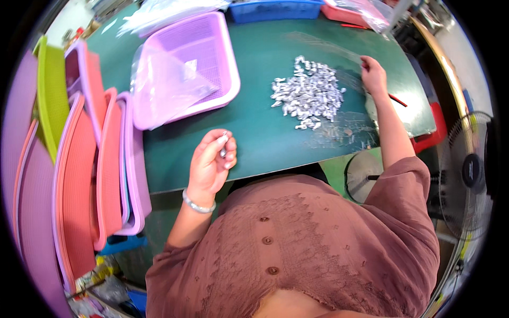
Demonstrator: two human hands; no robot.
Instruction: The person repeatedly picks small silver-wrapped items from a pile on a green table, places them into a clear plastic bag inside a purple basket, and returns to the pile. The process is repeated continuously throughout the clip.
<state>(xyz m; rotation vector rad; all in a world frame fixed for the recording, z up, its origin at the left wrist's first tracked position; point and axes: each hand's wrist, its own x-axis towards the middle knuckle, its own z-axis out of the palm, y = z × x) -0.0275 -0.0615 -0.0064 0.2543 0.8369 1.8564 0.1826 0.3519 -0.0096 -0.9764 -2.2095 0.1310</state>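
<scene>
My left hand (212, 159) is raised over the table's front edge, thumb and fingers pinched on a small silver metal piece (223, 152). Much like it are the many small shiny pieces in a loose pile (310, 93) at the middle right of the green table (260, 143). Beyond the pile's right side, my right hand (374, 77) is closed with its fingers curled in; whatever it may hold is too small to make out. Faint, clear streaks (328, 46), perhaps thin plastic, run across the tabletop toward those fingers. A thin red item (397, 100) lies beside my right wrist.
A pink-purple basket (229, 79) with a clear plastic bag (169, 87) over it stands left of the pile. Several coloured baskets (79, 196) are stacked on edge at far left. A blue tray (275, 10) sits at the back; a fan (469, 172) stands at right.
</scene>
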